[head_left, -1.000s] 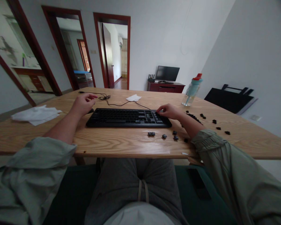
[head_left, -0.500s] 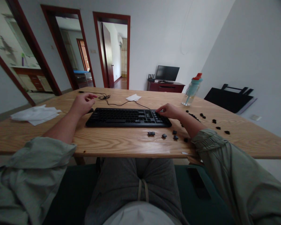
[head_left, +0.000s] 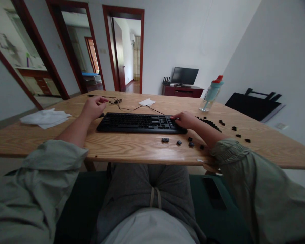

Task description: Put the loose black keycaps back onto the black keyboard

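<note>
A black keyboard [head_left: 132, 123] lies on the wooden table in front of me, with dark keys across most of it. Over its number pad at the right end, my right hand [head_left: 185, 120] has thumb and forefinger drawn together at the upper keys; whatever is between the fingertips is too small to make out. Just past the keyboard's upper left corner, my left hand [head_left: 94, 106] rests with fingers loosely bent and apart, no object visible in them. A small dark object [head_left: 102, 115] sits between that hand and the keyboard. Several loose keycaps [head_left: 179, 142] lie below the keyboard's right end.
More black keycaps [head_left: 210, 124] are clustered and scattered beyond my right forearm. A water bottle [head_left: 211, 94] stands at the back right. White tissues [head_left: 44, 118] lie at the left, a smaller white piece [head_left: 146, 102] behind the keyboard. The coiled cable [head_left: 115, 101] runs behind it.
My view has tilted slightly, so the table sits higher in the picture. Both hands keep nearly the same place against the keyboard.
</note>
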Demonstrator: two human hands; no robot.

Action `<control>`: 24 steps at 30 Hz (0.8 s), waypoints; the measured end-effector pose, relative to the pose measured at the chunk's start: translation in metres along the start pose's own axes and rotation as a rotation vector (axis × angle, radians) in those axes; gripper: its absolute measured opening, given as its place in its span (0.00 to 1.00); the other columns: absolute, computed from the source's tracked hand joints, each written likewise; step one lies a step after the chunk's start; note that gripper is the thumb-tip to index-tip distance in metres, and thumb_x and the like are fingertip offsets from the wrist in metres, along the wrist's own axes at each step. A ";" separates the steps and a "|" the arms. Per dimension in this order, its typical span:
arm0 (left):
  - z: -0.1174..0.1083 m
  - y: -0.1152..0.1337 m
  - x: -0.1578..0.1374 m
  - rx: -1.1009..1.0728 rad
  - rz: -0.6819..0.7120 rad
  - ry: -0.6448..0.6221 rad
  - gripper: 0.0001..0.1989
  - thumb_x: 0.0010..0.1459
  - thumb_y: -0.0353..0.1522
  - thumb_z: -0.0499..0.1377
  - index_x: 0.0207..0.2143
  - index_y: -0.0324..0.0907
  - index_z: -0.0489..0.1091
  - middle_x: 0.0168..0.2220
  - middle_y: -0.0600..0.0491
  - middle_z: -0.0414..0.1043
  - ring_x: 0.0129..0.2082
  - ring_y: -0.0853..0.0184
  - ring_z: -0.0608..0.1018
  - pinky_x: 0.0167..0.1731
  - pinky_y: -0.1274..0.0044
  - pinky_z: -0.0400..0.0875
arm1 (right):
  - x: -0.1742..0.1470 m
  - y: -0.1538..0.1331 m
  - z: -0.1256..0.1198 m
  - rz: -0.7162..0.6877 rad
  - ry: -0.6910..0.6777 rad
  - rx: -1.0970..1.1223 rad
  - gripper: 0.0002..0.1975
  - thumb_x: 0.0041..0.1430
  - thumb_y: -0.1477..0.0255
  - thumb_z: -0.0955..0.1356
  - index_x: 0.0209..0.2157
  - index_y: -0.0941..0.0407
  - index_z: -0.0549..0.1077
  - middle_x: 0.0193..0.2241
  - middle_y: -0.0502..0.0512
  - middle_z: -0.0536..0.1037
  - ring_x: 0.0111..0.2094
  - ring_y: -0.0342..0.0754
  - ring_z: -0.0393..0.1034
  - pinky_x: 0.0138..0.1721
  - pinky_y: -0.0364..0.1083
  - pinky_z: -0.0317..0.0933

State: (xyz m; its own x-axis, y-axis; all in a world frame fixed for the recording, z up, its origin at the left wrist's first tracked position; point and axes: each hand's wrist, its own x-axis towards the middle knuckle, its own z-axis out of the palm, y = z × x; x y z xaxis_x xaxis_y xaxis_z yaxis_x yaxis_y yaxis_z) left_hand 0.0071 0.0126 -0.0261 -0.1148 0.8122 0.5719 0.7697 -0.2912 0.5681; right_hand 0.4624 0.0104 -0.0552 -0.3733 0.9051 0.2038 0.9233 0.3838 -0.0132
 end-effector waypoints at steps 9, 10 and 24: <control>-0.003 0.000 0.001 -0.029 -0.010 0.000 0.17 0.50 0.37 0.57 0.40 0.41 0.77 0.31 0.50 0.74 0.28 0.63 0.72 0.33 0.71 0.69 | -0.006 0.012 -0.002 0.065 0.227 0.199 0.19 0.61 0.72 0.63 0.49 0.56 0.80 0.44 0.58 0.82 0.37 0.51 0.75 0.44 0.47 0.65; -0.003 0.000 0.001 -0.026 -0.010 0.003 0.17 0.50 0.37 0.57 0.40 0.41 0.77 0.31 0.50 0.74 0.28 0.63 0.72 0.33 0.71 0.69 | -0.007 0.013 -0.003 0.030 0.258 0.210 0.19 0.60 0.73 0.64 0.48 0.57 0.80 0.46 0.58 0.81 0.38 0.50 0.75 0.45 0.47 0.66; -0.002 -0.002 0.001 0.007 -0.004 -0.004 0.19 0.51 0.38 0.57 0.42 0.40 0.78 0.33 0.49 0.76 0.29 0.64 0.72 0.34 0.73 0.68 | -0.004 0.004 0.002 -0.084 0.061 0.175 0.18 0.57 0.76 0.65 0.46 0.56 0.82 0.52 0.59 0.77 0.53 0.54 0.72 0.61 0.49 0.59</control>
State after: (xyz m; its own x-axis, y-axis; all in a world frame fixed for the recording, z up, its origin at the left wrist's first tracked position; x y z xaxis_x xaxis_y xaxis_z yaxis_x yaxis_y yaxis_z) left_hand 0.0039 0.0131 -0.0252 -0.1160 0.8153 0.5673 0.7737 -0.2840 0.5663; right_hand 0.4673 0.0086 -0.0583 -0.4376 0.8577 0.2699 0.8574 0.4885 -0.1623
